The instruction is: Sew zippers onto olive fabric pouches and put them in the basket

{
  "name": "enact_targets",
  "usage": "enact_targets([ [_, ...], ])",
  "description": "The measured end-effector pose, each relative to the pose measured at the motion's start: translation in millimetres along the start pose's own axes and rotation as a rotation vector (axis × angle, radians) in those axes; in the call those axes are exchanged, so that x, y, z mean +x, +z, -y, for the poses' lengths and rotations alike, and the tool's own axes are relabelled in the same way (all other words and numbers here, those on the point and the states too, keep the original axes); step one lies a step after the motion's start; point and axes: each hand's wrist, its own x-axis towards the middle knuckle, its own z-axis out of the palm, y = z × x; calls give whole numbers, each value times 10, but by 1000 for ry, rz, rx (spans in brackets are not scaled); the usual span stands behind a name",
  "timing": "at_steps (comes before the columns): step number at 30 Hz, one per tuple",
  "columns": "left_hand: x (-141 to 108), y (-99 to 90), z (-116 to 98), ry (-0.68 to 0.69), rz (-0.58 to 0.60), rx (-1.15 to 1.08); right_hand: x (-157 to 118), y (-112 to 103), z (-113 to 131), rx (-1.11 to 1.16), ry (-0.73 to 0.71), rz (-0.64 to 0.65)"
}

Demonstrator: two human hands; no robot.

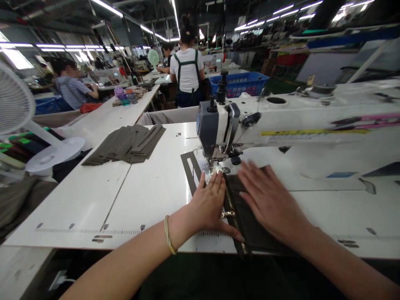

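A dark olive fabric panel (250, 214) lies under the sewing machine (215, 125), its front edge at the table's rim. Along its left side runs a zipper (230, 196) with a gold-coloured pull (228, 214). My left hand (209, 200) lies flat beside the zipper, fingers stretched toward the presser foot (215, 166) and thumb across the zipper tape. My right hand (271, 200), slightly blurred, rests with spread fingers on or just over the panel's right part. Left of the needle, a fabric strip with a long slot (188, 168) reaches out from under my left fingers.
A fanned stack of olive fabric pieces (128, 143) lies on the white table (150, 196) at left. A white fan (53, 150) stands at the far left. Beyond the machine are a blue crate (240, 83) and a person in a white shirt (187, 68).
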Motion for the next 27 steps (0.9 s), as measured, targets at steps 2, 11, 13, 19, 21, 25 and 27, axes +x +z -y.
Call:
enact_targets([
  [2,22,8,4,-2,-5,-9,15,136,68,127,-66,89],
  [11,10,3,14,19,-6,-22,-592,-139,322,108,-227,132],
  [13,12,-6,4,16,7,-25,-775,-326,376,98,-282,78],
  [19,36,28,37,49,1,-6,-569,-404,317,171,-216,20],
  [21,-11,-3,94,50,-24,-5,-335,-218,268,194,-121,28],
  [25,-360,-120,234,-157,-57,29,-72,164,189,189,-103,95],
  [27,-638,-150,247,-211,-12,37,-46,244,162,220,-87,115],
])
